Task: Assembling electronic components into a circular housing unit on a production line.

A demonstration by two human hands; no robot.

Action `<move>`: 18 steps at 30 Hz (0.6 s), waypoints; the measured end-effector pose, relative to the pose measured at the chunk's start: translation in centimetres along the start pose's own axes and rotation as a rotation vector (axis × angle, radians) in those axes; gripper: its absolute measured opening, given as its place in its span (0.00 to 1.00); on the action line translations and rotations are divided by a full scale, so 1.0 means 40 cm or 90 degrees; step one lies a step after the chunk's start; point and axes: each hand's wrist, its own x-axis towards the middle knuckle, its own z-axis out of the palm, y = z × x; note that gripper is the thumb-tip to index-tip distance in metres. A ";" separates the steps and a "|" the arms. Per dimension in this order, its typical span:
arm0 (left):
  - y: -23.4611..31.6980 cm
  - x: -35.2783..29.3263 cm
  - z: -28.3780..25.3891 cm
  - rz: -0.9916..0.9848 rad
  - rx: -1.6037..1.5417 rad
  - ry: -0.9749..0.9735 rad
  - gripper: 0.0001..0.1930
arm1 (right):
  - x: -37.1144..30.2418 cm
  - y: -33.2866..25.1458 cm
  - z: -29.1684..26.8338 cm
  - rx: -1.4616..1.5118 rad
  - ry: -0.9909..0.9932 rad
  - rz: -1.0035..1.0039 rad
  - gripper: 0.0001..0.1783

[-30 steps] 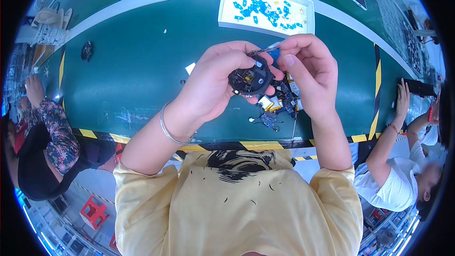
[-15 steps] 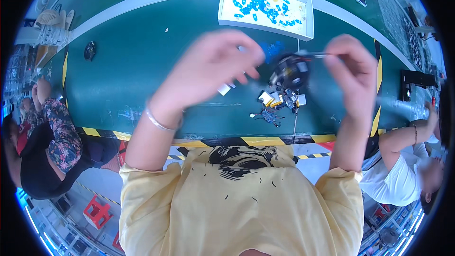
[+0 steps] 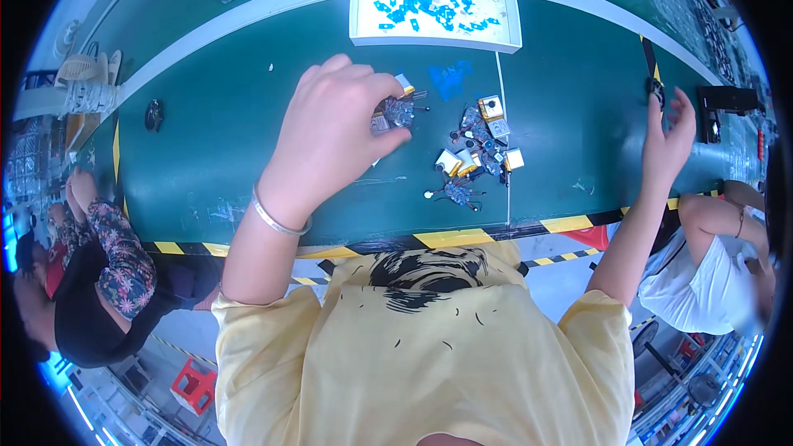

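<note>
My left hand (image 3: 334, 120) is curled over the table, thumb and fingers closed around a small bunch of circuit boards with wires (image 3: 400, 112). A white corner shows above the bunch; my palm hides the rest. Far to the right, my right hand (image 3: 671, 132) reaches out with its fingers apart. A small dark rounded part (image 3: 655, 94) is at the tip of its index finger, touching or just behind it. Between my hands lies a loose pile of wired circuit boards (image 3: 479, 134) with white and yellow battery packs (image 3: 450, 162). One wired board (image 3: 457, 192) sits nearest me.
A white tray (image 3: 355, 33) of blue pieces stands at the back. Loose blue bits (image 3: 450, 77) lie before it. Another dark part (image 3: 154, 115) is at far left. A black device (image 3: 728, 99) stands at far right. Striped tape (image 3: 462, 237) edges the table; co-workers sit either side.
My right hand has swung right from above the pile, carrying the dark part towards the table's right side. My left hand has drawn slightly left, now closed on the circuit boards.
</note>
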 end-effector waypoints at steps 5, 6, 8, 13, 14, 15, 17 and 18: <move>-0.004 -0.016 0.022 0.006 0.060 0.012 0.07 | 0.015 -0.221 0.067 0.227 -0.047 -0.188 0.15; 0.008 -0.017 0.016 -0.072 -0.098 0.036 0.05 | 0.012 -0.267 0.063 0.275 -0.101 -0.208 0.13; 0.013 -0.022 -0.002 -0.090 -0.366 0.081 0.05 | 0.000 -0.349 0.068 0.429 -0.207 -0.228 0.11; -0.014 -0.024 0.000 0.036 -0.788 0.084 0.08 | -0.085 -0.505 0.102 0.934 -0.655 -0.017 0.15; -0.015 -0.021 0.007 0.002 -0.825 0.079 0.07 | -0.094 -0.511 0.108 0.968 -0.740 0.037 0.16; -0.016 -0.018 0.011 -0.033 -0.863 0.075 0.06 | -0.105 -0.514 0.117 0.998 -0.826 0.094 0.17; -0.009 -0.019 -0.002 -0.090 -0.877 0.063 0.08 | -0.139 -0.514 0.127 1.022 -0.862 0.132 0.18; -0.010 -0.018 -0.004 -0.115 -0.910 0.078 0.11 | -0.149 -0.514 0.123 1.034 -0.904 0.135 0.18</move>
